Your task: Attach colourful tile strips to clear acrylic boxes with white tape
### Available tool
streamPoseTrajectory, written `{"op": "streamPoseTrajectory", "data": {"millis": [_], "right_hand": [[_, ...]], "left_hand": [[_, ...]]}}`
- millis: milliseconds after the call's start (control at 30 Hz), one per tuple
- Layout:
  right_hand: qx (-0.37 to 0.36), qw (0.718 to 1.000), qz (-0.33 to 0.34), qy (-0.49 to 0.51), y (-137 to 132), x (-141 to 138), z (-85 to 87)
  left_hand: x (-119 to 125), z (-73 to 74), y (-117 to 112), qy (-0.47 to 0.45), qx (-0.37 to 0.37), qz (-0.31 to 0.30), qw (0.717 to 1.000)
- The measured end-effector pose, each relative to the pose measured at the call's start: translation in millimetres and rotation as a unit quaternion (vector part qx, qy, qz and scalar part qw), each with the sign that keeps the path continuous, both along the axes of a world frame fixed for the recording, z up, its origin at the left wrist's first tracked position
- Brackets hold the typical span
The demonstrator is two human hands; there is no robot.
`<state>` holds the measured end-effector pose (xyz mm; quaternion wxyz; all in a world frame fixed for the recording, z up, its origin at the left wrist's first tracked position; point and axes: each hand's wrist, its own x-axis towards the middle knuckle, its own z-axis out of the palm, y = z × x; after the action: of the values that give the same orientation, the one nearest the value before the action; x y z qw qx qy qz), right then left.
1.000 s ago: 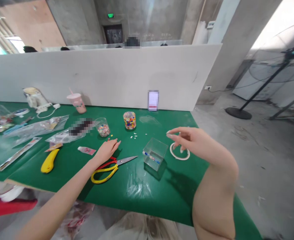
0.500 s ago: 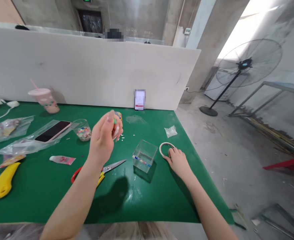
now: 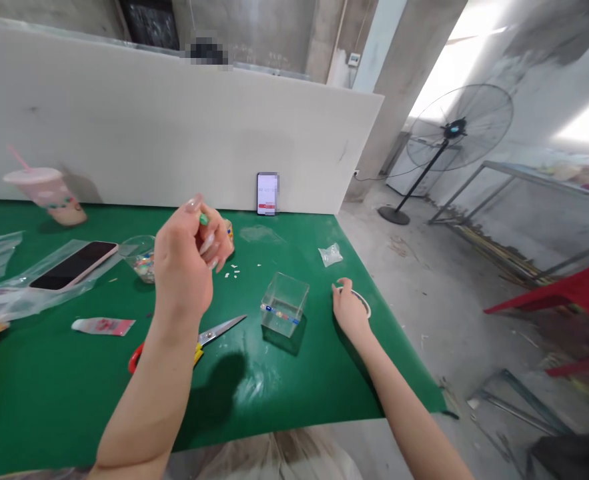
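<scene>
My left hand (image 3: 187, 267) is raised above the green table (image 3: 99, 393), fingers pinched on a small green bead (image 3: 203, 219). My right hand (image 3: 348, 310) rests on the table and covers most of a white tape ring (image 3: 363, 302), fingers curled over it. A clear plastic box (image 3: 284, 302) with a blue strip on its front stands between the hands. Red and yellow scissors (image 3: 209, 333) lie under my left forearm. A jar of coloured beads (image 3: 229, 231) is mostly hidden behind my left hand.
A phone (image 3: 267, 193) leans on the white partition (image 3: 174, 140). A glass cup of beads (image 3: 141, 258), a pink phone (image 3: 74, 265) on plastic bags, a pink drink cup (image 3: 49, 195), a small tube (image 3: 103, 325) and a small clear bag (image 3: 330, 254) lie about. A floor fan (image 3: 454, 127) stands right.
My left hand rose from the table by the scissors with a small green bead pinched. My right hand dropped onto the tape ring. The view swung right.
</scene>
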<state>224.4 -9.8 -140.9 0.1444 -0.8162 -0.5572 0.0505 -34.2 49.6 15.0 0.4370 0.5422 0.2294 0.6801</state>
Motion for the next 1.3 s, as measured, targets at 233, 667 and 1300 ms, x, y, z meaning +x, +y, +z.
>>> {"op": "streamPoseTrajectory", "data": {"millis": [233,667,1300], "right_hand": [[0.194,0.936,0.018,0.294,-22,-4,86.5],[0.293,0.601,0.388,0.634,-12,-94,140.4],[0.327,0.646,0.372,0.581,8,-80,130.2]], "left_hand": [[9,-1.4,-9,0.079,-0.011,-0.028,0.996],[16,-6.5,-37,0.132,0.045,-0.024,0.990],[20,-3.7,-24,0.097,0.022,-0.023,0.995]]}}
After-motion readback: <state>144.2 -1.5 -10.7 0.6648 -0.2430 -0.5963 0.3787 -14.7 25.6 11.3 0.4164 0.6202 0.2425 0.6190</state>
